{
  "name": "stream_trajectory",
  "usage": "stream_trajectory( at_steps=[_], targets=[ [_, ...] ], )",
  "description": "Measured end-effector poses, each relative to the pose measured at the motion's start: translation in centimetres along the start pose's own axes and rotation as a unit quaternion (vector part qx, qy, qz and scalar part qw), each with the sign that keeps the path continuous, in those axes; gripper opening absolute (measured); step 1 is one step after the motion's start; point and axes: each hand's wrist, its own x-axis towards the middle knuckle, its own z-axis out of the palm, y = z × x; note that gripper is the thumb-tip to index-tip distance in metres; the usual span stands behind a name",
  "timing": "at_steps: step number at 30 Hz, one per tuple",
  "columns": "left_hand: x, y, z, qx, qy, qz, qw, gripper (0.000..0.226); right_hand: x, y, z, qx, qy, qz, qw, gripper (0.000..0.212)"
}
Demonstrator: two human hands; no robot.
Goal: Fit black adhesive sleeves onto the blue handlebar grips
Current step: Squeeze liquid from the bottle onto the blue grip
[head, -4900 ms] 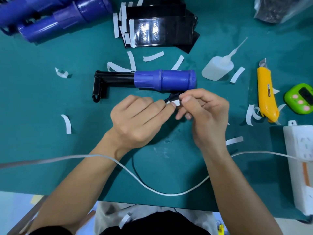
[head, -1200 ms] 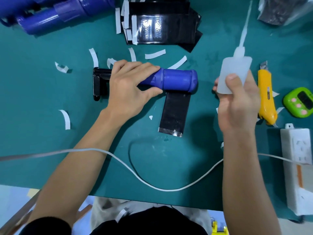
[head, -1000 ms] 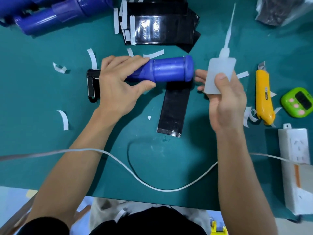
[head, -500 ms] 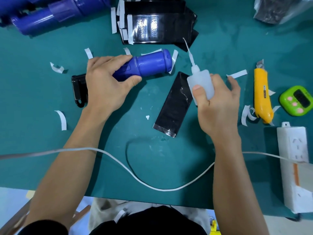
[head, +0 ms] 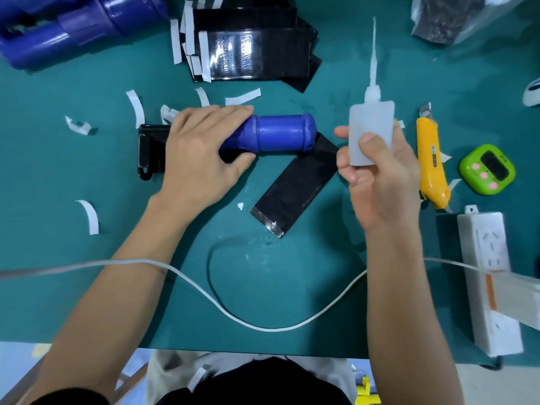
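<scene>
Lying sideways on the teal counter (head: 58, 176), the blue handle (head: 280, 135) is being pinned by the person's left grip (head: 201, 159), whose curled fingers are hiding its left half. The right grip (head: 382, 176) is clamping a translucent glue bottle (head: 371, 118) just right of the handle. One black sleeve (head: 298, 185) is lying partly under the handle's right end. A yellow knife (head: 431, 162), green timer (head: 486, 169) and power strip (head: 488, 276) are sitting nearby.

Your left hand (head: 198, 159) gripping the blue grip (head: 280, 133), black sleeve (head: 298, 185) beneath — your right hand (head: 380, 173) holding a glue bottle (head: 371, 130) upright
</scene>
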Motion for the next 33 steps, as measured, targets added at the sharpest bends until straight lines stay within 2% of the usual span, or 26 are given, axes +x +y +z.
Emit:
stream_trajectory(
  at_steps=[3,7,10,12,14,15,17,18,22,26,29,33],
  targets=[
    [-0.3,-0.1,0.1,0.030,-0.016,-0.011,0.999,0.069,0.2,-0.1,-0.6,0.058,-0.008,0.030,0.998,0.028],
    [-0.2,-0.1,0.1,0.014,-0.014,-0.014,1.000,0.059,0.6,-0.8,-1.0,0.182,-0.065,0.067,0.979,0.017],
    [-0.1,0.0,0.2,0.001,-0.010,-0.024,1.000,0.056,0.7,-1.6,-1.5,0.213,-0.113,0.095,0.966,0.040],
    [0.0,0.0,0.1,-0.011,-0.010,-0.030,0.999,0.055,0.5,-2.1,-1.5,0.230,-0.105,0.103,0.962,0.055],
    [-0.1,0.2,0.0,-0.018,-0.006,-0.034,0.999,0.055,0.3,-2.5,-1.1,0.201,-0.077,0.113,0.970,0.060],
    [-0.1,0.3,0.0,-0.019,-0.006,-0.035,0.999,0.056,0.1,-2.7,-1.0,0.172,-0.059,0.114,0.977,0.055],
    [-0.1,0.4,0.0,-0.017,-0.009,-0.035,0.999,0.056,-0.4,-3.3,-0.4,0.110,-0.026,0.083,0.990,0.023],
    [-0.1,0.5,-0.1,-0.014,-0.013,-0.036,0.999,0.055,-0.4,-3.7,0.0,0.095,-0.010,0.056,0.994,0.015],
    [-0.1,0.4,0.0,0.000,-0.019,-0.035,0.999,0.054,0.5,-4.4,1.9,0.172,0.046,0.001,0.984,0.009],
    [-0.2,0.5,-0.1,-0.005,-0.020,-0.036,0.999,0.054,1.8,-4.2,3.0,0.248,0.068,0.044,0.965,0.015],
    [-0.1,0.5,-0.1,-0.011,-0.019,-0.036,0.999,0.054,2.4,-3.5,4.2,0.215,0.057,0.058,0.973,0.018],
    [-0.1,0.5,-0.1,-0.021,-0.017,-0.040,0.999,0.053,2.7,-2.5,6.5,0.108,0.033,-0.033,0.993,0.017]
  ],
)
